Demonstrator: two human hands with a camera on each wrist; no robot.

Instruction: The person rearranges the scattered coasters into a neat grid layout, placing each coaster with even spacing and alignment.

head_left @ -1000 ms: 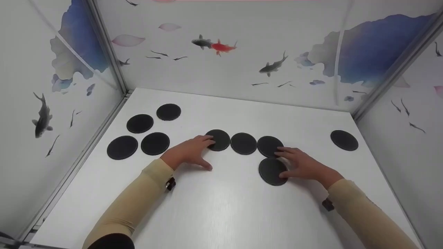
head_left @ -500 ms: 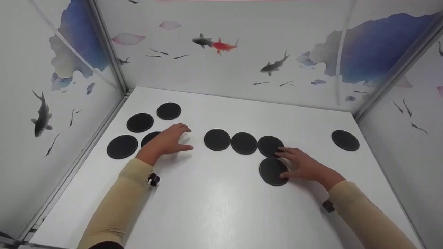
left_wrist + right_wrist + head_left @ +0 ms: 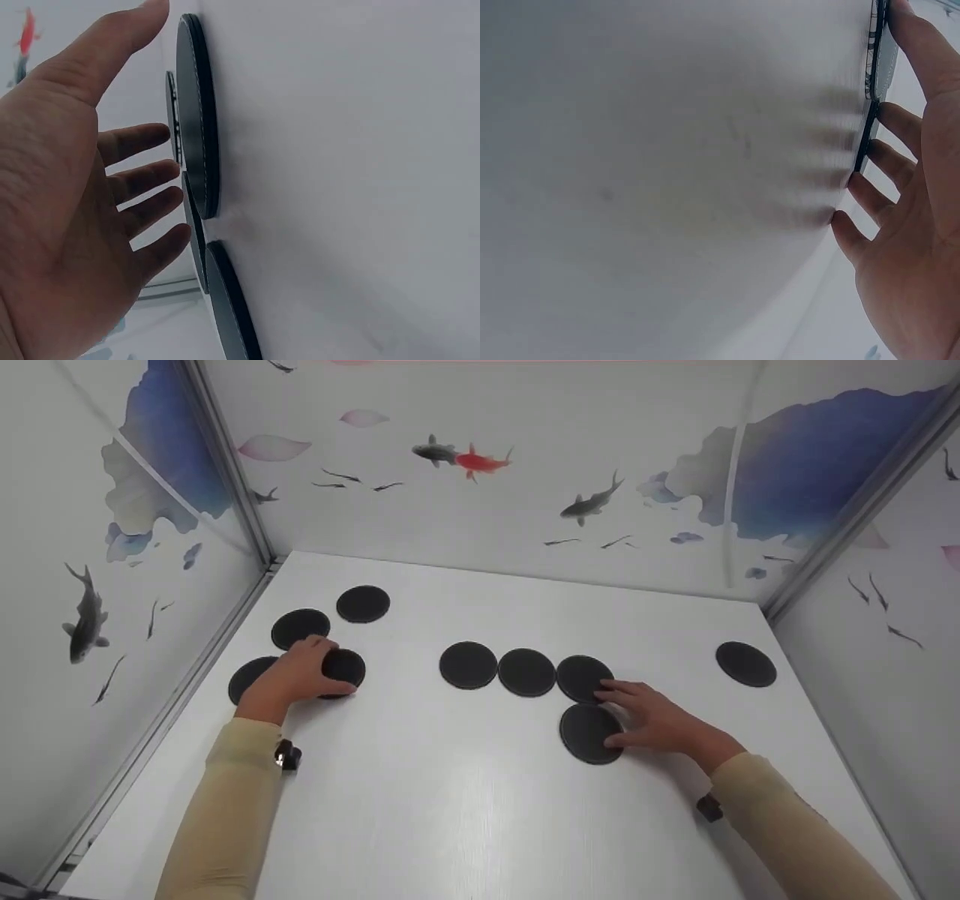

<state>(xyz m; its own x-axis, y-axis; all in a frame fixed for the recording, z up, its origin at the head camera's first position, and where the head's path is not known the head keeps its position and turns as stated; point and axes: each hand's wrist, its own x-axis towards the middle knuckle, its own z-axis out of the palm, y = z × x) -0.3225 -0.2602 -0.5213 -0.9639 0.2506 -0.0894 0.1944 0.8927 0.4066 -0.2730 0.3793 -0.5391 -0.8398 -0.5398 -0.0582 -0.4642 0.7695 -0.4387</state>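
Observation:
In the head view my left hand point(image 3: 292, 675) reaches over a round black coaster point(image 3: 345, 667) in the left cluster, with thumb and fingers spread around its edges. The left wrist view shows that coaster point(image 3: 196, 120) flat on the table, my fingers extended over it rather than curled. My right hand point(image 3: 664, 721) rests at two coasters right of centre. Its thumb lies on the nearer coaster point(image 3: 585, 733), while its fingertips touch the edge of the farther one point(image 3: 579, 679). Seen from the right wrist, the fingers point(image 3: 870, 195) are loosely straight, tips down at the table.
Two more coasters, a middle one point(image 3: 527, 672) and a left one point(image 3: 468, 665), continue the row leftward. Others lie around my left hand, including one at the back point(image 3: 363, 604). A single coaster point(image 3: 746, 664) sits far right. Printed panels point(image 3: 495, 525) wall the white table point(image 3: 450, 825).
My left hand has left the leftmost coaster of the middle row and moved left to a coaster in the left cluster. The right hand has stayed in place.

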